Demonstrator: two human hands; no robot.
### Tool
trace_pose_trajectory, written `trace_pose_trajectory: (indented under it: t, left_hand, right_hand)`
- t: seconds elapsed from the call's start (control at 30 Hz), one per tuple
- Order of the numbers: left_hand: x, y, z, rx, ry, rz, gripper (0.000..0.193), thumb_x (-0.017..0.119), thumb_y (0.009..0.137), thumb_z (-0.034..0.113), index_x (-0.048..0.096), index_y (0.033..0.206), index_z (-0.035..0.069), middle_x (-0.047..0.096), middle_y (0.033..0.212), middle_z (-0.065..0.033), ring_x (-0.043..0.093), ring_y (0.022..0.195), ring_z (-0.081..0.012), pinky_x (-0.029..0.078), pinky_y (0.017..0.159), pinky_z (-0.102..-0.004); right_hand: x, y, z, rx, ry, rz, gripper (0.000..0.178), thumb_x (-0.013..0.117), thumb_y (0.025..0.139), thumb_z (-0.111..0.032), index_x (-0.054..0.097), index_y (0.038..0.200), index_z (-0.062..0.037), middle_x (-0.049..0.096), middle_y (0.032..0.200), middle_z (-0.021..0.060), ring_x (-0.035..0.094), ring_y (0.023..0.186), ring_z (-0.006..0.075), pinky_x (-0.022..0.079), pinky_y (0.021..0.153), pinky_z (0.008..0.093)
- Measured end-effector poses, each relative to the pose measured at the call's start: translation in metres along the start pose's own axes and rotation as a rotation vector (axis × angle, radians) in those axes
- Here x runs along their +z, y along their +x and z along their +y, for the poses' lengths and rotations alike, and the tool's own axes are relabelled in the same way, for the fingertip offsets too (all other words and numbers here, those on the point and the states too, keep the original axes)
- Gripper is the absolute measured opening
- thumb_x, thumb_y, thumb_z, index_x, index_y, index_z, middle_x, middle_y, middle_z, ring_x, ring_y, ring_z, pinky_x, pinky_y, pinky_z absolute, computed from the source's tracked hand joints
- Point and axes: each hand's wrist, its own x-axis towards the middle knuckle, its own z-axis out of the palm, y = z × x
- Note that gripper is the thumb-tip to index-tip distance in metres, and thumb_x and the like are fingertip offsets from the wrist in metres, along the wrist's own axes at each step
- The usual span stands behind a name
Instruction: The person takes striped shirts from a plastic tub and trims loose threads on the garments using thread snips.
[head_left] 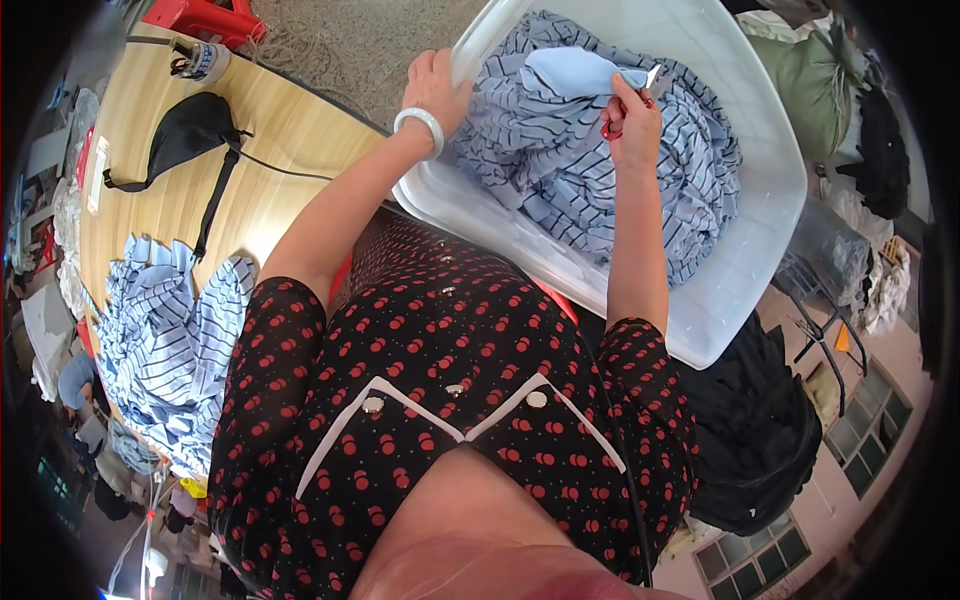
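Observation:
A large translucent white plastic bin (765,110) holds a heap of blue-grey cloth with dark stripes (600,190). My left hand (437,92), with a pale bangle at the wrist, is closed over the bin's left rim; its fingertips are partly hidden. Above the heap, my right hand (637,125) grips red-handled scissors (611,130), their short metal blades pointing up and away. Its thumb and fingers also pinch the right end of a plain light blue cloth piece (568,72), which lies over the striped cloth.
To the left, a wood-topped table (270,110) carries a black strapped pouch (190,135), a small jar of tools (203,62) and a pile of striped cloth (170,340). A red stool (210,18) stands beyond. Black cloth (755,430) and a green sack (800,85) lie at the right.

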Motion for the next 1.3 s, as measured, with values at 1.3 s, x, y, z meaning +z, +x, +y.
trace_pose_trajectory:
  t: [1.3]
  left_hand:
    - [-0.099,-0.112,-0.13,-0.905,-1.799,0.034,0.042,0.036,0.085,0.041,0.048,0.105,0.006,0.053,0.103,-0.0101,0.05,0.095,-0.0236,0.038,0.085,-0.036]
  right_hand:
    - [0.06,-0.045,0.138,-0.132,-0.739,-0.693,0.042,0.065,0.067,-0.018,0.052,0.102,-0.0003,0.055,0.09,0.0024,0.046,0.074,0.0081,0.038,0.068,0.0212]
